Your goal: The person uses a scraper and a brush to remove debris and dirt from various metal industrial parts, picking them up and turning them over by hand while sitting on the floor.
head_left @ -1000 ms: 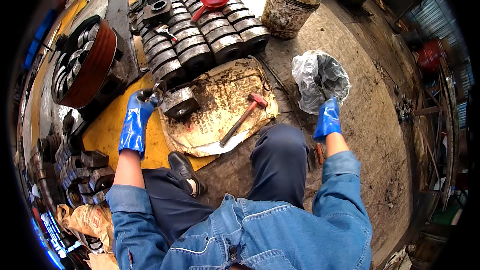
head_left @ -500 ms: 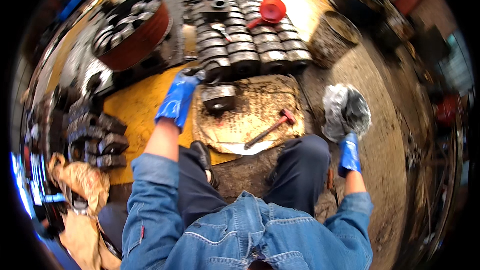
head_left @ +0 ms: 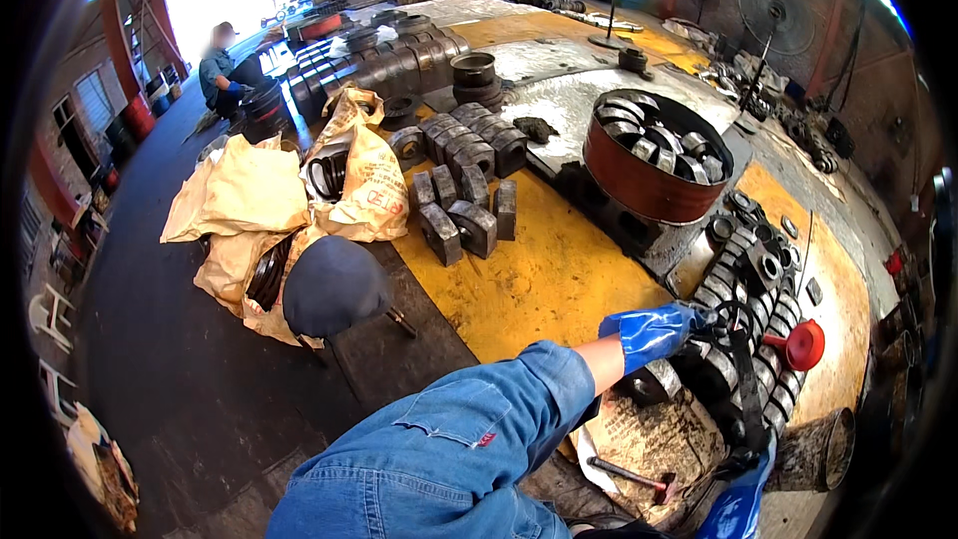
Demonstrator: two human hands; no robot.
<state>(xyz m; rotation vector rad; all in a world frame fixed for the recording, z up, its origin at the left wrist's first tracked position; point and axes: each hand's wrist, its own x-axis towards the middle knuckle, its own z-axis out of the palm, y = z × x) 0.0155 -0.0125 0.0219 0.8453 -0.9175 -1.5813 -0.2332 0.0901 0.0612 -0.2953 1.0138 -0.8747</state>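
My left hand (head_left: 705, 323), in a blue gauntlet with a dark, soiled hand part, reaches over rows of round metal parts (head_left: 766, 311). Its fingers are closed on what looks like a thin black ring (head_left: 736, 313). Low at the right is my right hand (head_left: 743, 459), its blue cuff (head_left: 738, 507) clear but its dark fingers lost against a dark strip; I cannot make out its hold. Beside the left forearm, one metal block (head_left: 654, 381) rests on the stained mat (head_left: 689, 429). A hammer (head_left: 627, 472) with a reddish head lies there too.
A red funnel (head_left: 802, 344) sits on the rows; a grimy bucket (head_left: 828, 449) stands nearby. Beyond is a rust-red drum (head_left: 639, 180) of metal shells. Metal blocks (head_left: 464, 225), paper sacks (head_left: 249, 190) and a round stool (head_left: 337, 284) lie leftward. Another person (head_left: 222, 75) crouches far off.
My view has swung far to the left, bringing in the hall. My right hand has come from the clear plastic bag toward the rows, nearer my left; the bag no longer shows clearly.
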